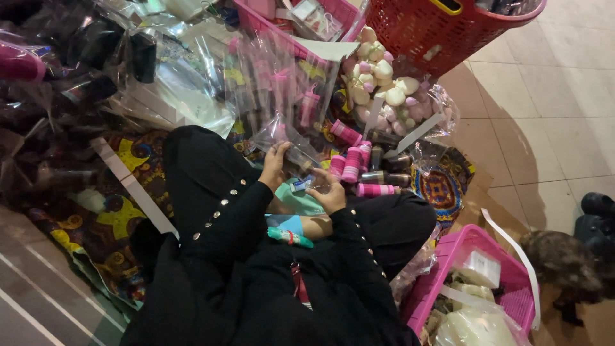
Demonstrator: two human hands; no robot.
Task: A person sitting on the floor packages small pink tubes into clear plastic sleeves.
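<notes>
A clear plastic bag with a small dark bottle inside sits between both hands, over the person's lap. The left hand is curled around the bag's near side, fingers gripping it. The right hand cups beneath it, fingers bent against its lower end. Just beyond lie pink-capped bottles on the patterned cloth. Farther out stand a bag of pale soaps, a red basket and, by the right knee, a pink basket.
</notes>
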